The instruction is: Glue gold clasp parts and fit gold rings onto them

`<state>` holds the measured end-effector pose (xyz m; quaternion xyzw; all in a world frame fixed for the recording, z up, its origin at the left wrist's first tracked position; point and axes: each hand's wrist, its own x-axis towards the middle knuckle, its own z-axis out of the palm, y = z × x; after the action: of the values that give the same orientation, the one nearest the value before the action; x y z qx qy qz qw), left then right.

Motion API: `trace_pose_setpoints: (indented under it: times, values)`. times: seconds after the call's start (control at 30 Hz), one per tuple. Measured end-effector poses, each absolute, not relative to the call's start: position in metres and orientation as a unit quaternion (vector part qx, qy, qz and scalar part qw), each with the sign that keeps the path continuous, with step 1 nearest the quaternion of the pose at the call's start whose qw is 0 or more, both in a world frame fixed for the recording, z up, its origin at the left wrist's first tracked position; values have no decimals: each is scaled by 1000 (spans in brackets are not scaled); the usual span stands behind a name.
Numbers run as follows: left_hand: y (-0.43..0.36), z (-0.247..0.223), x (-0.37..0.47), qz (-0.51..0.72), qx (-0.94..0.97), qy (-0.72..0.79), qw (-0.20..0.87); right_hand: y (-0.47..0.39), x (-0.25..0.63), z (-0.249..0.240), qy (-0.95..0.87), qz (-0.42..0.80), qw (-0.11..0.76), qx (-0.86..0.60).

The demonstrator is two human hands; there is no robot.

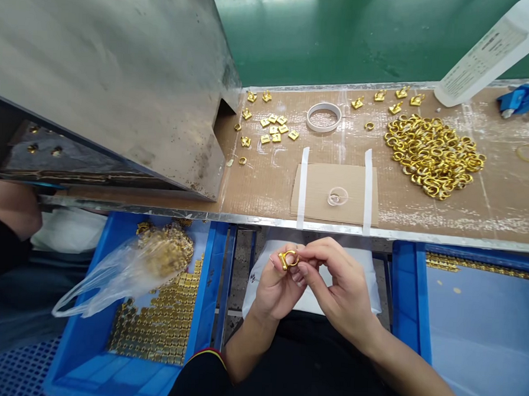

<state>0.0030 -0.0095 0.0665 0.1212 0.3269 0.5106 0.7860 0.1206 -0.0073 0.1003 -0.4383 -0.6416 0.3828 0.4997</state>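
Just past the table's front edge, my left hand (277, 293) pinches a small gold square fitting (283, 260) between thumb and fingers. A gold ring (292, 257) stands against that fitting, and the fingertips of my right hand (342, 279) are closed on the ring's side. Whether ring and fitting are joined, I cannot tell. Beyond my hands, a cardboard pad (318, 189) held by two white tape strips carries a small clear round dish (337, 196). Loose gold square fittings (274, 129) lie at the back left of the table, and a heap of gold rings (435, 154) at the right.
A metal housing (142, 79) rises at the left. Below the table stand a left blue bin (208, 295) with rows of gold pieces and a plastic bag (132, 271), and a right blue bin (412, 300). Tape roll (323, 128), white bottle (480, 61) and blue cloth (524, 98) lie farther back.
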Motion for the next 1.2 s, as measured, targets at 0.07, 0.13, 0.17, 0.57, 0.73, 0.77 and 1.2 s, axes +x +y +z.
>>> trace_pose_setpoints:
  times: [0.07, 0.13, 0.17, 0.57, 0.73, 0.77, 1.2]
  values:
    - [-9, 65, 3, 498, 129, 337, 789, -8, 122, 100, -640, 383, 496, -443]
    - [-9, 64, 3, 494, 139, 331, 792, -8, 123, 100, -640, 387, 495, -443]
    - [-9, 64, 3, 495, 147, 322, 793, -8, 124, 100, -640, 390, 495, -440]
    - [-7, 53, -18, 552, 401, 386, 621, -5, 129, 102, -586, 464, 497, -441]
    - [-8, 73, -29, 558, 491, 446, 498, 4, 122, 105, -669, 375, 486, -419]
    - [-8, 76, -29, 564, 496, 450, 483, 5, 120, 105, -675, 359, 492, -416]
    - [-7, 85, -24, 612, 461, 466, 442, 7, 103, 111, -667, 305, 514, -444]
